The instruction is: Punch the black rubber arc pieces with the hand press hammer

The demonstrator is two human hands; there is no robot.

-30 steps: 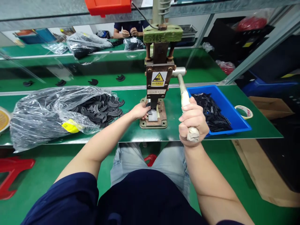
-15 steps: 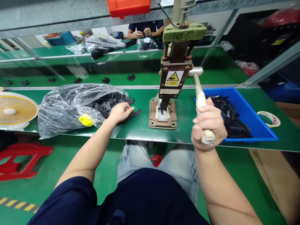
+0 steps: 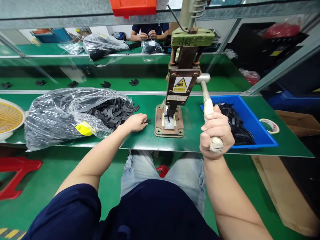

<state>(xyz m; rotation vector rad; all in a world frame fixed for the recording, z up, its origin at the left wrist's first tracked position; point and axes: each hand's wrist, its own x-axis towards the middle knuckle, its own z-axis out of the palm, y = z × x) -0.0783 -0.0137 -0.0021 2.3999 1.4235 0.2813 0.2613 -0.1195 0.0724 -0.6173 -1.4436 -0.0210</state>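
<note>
A hand press [image 3: 178,87] with a green top stands on the green bench. My right hand [image 3: 215,132] is wrapped round its taped lever handle [image 3: 209,115]. My left hand [image 3: 136,122] rests on the bench left of the press base, fingers pinched on a small black curved part [image 3: 148,120]. Just behind that hand lies a heap of black crescent-shaped parts [image 3: 113,110] spilling from a clear plastic bag [image 3: 62,115]. The white pad [image 3: 169,122] under the press punch is bare.
A blue tray [image 3: 260,133] of black pieces sits right of the press, with a tape roll [image 3: 269,125] beyond it. A fan [image 3: 8,118] is at far left. Loose black parts lie on the belt [image 3: 105,84] behind. Another person's hands [image 3: 148,35] work across the line.
My left hand left the press base, went to the heap of black parts, and now sits between heap and press with a part. My right hand stayed on the lever.
</note>
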